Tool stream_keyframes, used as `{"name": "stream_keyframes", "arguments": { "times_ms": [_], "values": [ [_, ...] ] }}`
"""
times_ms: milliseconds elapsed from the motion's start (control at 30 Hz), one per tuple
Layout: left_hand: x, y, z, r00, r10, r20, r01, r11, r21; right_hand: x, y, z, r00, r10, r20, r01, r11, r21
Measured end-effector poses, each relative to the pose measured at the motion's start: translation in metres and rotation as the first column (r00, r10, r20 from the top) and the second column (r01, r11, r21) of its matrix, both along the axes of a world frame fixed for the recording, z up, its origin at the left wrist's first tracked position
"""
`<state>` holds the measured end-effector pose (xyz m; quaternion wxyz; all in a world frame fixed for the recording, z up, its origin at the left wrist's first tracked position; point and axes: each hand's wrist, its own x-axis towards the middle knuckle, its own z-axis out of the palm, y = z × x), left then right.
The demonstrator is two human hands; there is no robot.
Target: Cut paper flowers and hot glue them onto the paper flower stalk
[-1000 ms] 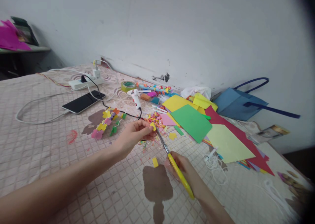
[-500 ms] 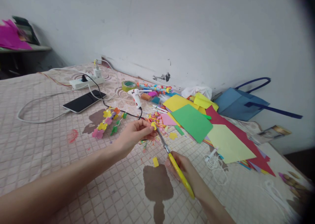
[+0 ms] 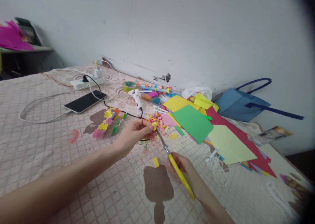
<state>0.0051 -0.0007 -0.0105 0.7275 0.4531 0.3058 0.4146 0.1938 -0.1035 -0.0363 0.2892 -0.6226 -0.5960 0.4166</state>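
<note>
Between thumb and fingers, my left hand pinches a small yellow paper piece. My right hand grips yellow-handled scissors, whose blades point up and left to the edge of that piece. Whether the blades are parted is too small to tell. Just beyond my left hand lies a heap of colourful paper scraps. A yellow paper flower rests right of the blades, and a small yellow rectangle lies nearer me. Left of my left hand are strings of paper flowers with green leaves.
A white glue gun with a black cord stands behind my left hand. Further left are a phone and a power strip. Coloured sheets, white string and a blue bag lie to the right. Tape sits near the wall.
The yellow piece has turned slightly in my left fingers at the scissor tips. Both hands stay in nearly the same place; the whole view has shifted a little.
</note>
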Motion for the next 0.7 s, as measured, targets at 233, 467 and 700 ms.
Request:
{"name": "stream_keyframes", "arguments": {
  "times_ms": [233,467,700],
  "values": [
    [-0.0011,0.0011,0.0006,1.0,-0.004,-0.01,0.004,1.0,0.003,0.0006,0.0005,0.0027,1.0,0.015,0.025,-0.015,1.0,-0.004],
    [-0.0012,0.0011,0.0006,1.0,0.004,-0.02,-0.004,1.0,0.005,0.0008,0.0008,0.003,0.998,0.012,0.065,-0.013,1.0,0.01],
    [-0.0012,-0.0003,0.0014,1.0,0.002,-0.019,-0.002,1.0,0.006,-0.0002,0.0007,0.0051,1.0,0.025,0.018,-0.025,1.0,0.004]
  ]
}}
